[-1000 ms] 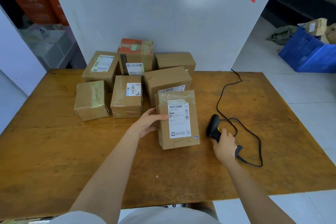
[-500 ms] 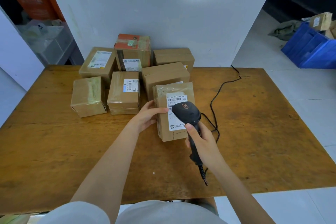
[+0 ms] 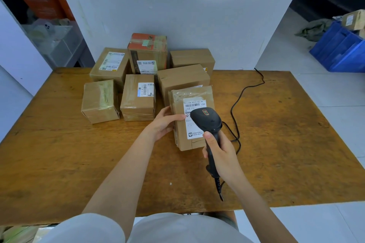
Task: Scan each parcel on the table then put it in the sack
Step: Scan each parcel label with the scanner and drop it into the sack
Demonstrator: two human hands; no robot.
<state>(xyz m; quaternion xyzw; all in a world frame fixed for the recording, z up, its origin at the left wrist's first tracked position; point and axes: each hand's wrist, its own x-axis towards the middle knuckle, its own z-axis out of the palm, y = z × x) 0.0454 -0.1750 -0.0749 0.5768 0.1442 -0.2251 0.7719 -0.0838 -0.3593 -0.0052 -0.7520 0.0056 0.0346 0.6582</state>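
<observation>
You're at one wooden counter point(image 3: 59, 163), its near edge partly hidden by your own clothing. One blue crate point(image 3: 339, 51) sits on the floor far right, cut off by the frame, contents too small to count. Seven cardboard parcels point(image 3: 138, 96) are on the counter, bunched at the back left: three in the rear row against the white wall, three in front of those, and one nearest you. Four show a shipping label and three show plain or taped faces. The front parcel point(image 3: 193, 92) lies flat, touching the plain box behind it. Two hands are in view. Your left hand point(image 3: 164, 124) grasps the front parcel's left edge, thumb on top, fingers down the side and mostly hidden. Your right hand point(image 3: 221, 154) is wrapped around the handle of one black scanner point(image 3: 207, 120), whose head hangs over the parcel's label point(image 3: 194, 103) and covers the label's middle. The print is mostly unreadable. One black cable point(image 3: 237, 100) runs from the scanner across the counter and off the back edge; the stretch behind your right hand is hidden.
</observation>
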